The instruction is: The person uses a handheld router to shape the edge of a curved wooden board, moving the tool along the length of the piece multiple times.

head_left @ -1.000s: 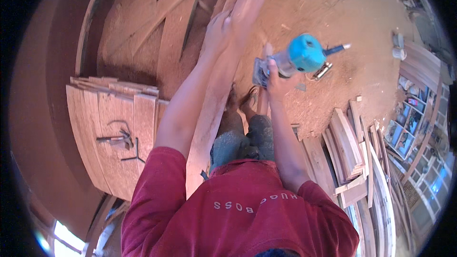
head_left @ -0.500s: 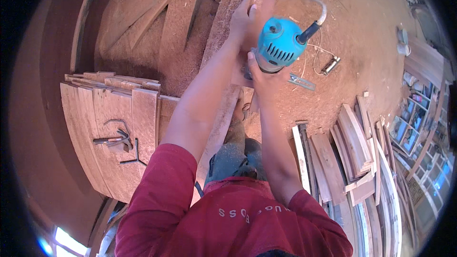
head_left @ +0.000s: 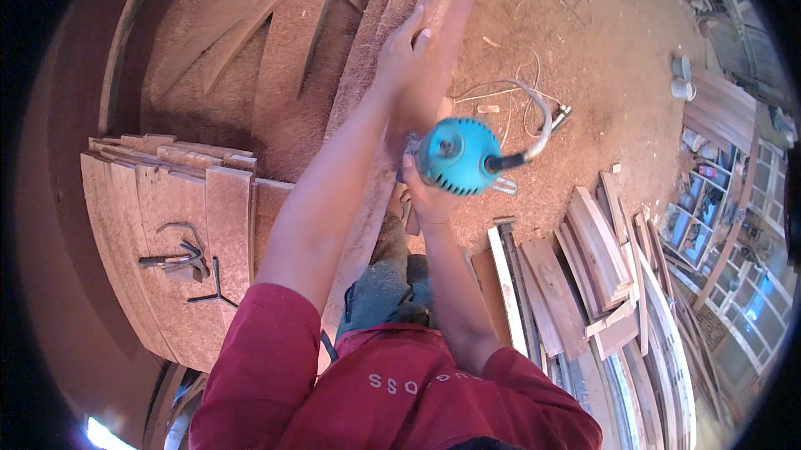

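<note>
— Changed since a moment ago?
— Blue power tool [head_left: 457, 155] drawn nearer along the long plank [head_left: 434, 25], right hand [head_left: 427, 193] clamped round its body. Left hand [head_left: 405, 54] slid further up, fingers closed on the plank's edge.

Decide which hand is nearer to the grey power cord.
Right. The right hand grips the blue power tool that the cord runs into; the left hand rests farther up the long plank.
</note>
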The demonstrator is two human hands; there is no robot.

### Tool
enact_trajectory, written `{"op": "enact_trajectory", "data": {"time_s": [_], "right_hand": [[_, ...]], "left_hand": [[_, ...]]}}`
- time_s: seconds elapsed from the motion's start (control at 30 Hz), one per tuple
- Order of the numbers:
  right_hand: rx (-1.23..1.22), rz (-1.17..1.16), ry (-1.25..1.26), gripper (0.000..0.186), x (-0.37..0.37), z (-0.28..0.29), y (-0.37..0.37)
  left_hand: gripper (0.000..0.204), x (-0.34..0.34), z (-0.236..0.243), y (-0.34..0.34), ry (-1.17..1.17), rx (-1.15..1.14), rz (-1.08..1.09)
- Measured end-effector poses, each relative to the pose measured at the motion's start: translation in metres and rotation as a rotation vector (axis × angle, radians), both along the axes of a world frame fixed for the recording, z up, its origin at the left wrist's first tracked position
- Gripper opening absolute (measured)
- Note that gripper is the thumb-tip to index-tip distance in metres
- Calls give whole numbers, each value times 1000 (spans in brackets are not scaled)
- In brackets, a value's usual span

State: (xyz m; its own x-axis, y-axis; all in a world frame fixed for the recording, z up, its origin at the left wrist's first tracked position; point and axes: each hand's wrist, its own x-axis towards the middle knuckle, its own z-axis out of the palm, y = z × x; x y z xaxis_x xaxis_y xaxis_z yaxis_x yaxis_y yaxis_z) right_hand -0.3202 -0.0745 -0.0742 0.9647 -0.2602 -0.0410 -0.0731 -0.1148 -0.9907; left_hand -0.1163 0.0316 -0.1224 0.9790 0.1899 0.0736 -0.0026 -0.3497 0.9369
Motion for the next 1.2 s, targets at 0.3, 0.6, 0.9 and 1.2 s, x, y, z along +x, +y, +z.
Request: {"op": "enact_trajectory", "data": {"time_s": [0.3, 0.6, 0.9, 1.2], "right_hand": [[-82, 18, -123, 69, -5, -52, -15], [402, -106, -67, 48, 36, -65, -11], [331, -24, -218, 43, 123, -51, -16], [-415, -208, -577, 69, 193, -1, -3]], "left_hand": [[46, -4, 10, -6, 40, 94, 40], [45, -2, 12, -12, 17, 26, 64], [46, 0, 9, -8, 61, 36, 49], [46, -5, -3, -4, 6, 32, 48]]}}
